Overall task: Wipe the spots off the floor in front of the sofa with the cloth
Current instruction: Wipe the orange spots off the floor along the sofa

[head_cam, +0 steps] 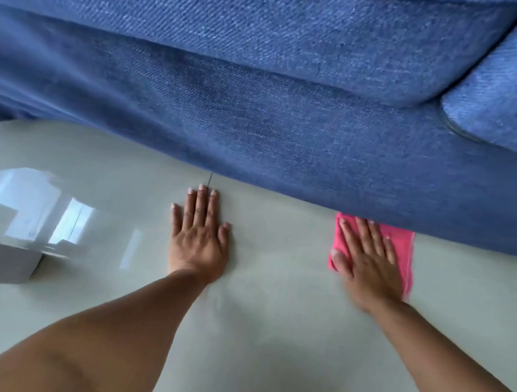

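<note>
Bare glossy tile floor [261, 347] lies open nearest the camera. Left hand [199, 237] rests flat, fingers spread, holding nothing; right hand [368, 262] presses flat on the pink cloth [405, 248] — its far edge touches the blue sofa [265, 96] base.

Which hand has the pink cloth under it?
The right hand. It lies flat on the pink cloth right by the blue sofa. The left hand rests on the bare floor.

right hand [370, 266] flat on cloth [405, 251], sofa [265, 96]
</note>
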Action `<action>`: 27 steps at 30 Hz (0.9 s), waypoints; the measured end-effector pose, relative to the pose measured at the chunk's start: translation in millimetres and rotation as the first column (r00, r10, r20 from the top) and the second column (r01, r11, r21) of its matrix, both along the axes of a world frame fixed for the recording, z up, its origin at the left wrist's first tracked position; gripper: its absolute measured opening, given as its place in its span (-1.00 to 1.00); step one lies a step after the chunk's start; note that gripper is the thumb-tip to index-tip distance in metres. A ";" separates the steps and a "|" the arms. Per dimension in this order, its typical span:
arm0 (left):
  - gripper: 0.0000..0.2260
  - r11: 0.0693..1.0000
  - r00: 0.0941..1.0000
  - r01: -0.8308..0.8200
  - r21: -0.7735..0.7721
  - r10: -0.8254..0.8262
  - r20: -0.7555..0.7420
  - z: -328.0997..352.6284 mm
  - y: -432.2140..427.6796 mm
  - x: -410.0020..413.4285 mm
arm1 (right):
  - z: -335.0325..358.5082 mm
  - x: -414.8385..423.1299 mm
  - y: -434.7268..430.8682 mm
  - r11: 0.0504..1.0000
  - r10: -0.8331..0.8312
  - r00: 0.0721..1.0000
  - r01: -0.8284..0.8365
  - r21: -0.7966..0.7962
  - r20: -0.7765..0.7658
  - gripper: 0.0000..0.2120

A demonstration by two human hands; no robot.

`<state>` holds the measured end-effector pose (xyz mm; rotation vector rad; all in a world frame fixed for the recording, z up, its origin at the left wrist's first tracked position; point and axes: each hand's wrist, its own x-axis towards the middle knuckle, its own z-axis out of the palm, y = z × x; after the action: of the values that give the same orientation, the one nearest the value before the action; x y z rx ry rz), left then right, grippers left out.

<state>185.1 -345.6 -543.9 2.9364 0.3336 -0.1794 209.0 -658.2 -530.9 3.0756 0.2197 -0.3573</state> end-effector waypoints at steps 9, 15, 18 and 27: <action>-0.40 0.988 0.999 -0.009 -0.152 0.016 0.046 7.7 11.7 0.7 | -3.8 -3.2 189.7 0.944 0.278 0.961 -0.276 0.179 0.019 -0.41; -0.44 0.974 0.974 -0.227 0.009 0.227 -0.006 7.2 66.7 -27.8 | 0.3 -68.7 79.6 0.790 0.594 0.803 -0.594 0.151 0.050 -0.43; -0.43 0.971 0.972 -0.236 0.036 0.236 -0.014 -1.0 67.6 -31.7 | -5.1 -27.3 47.5 0.978 0.196 0.979 -0.199 0.063 0.063 -0.42; -0.46 0.971 0.970 -0.240 -0.013 0.240 0.034 -6.3 69.5 -31.8 | -3.2 64.4 225.7 0.984 0.058 0.998 -0.061 0.165 0.022 -0.49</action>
<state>153.3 -276.0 -550.2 2.8541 0.6753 -0.0949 273.3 -432.4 -534.1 3.2248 0.3571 -0.3256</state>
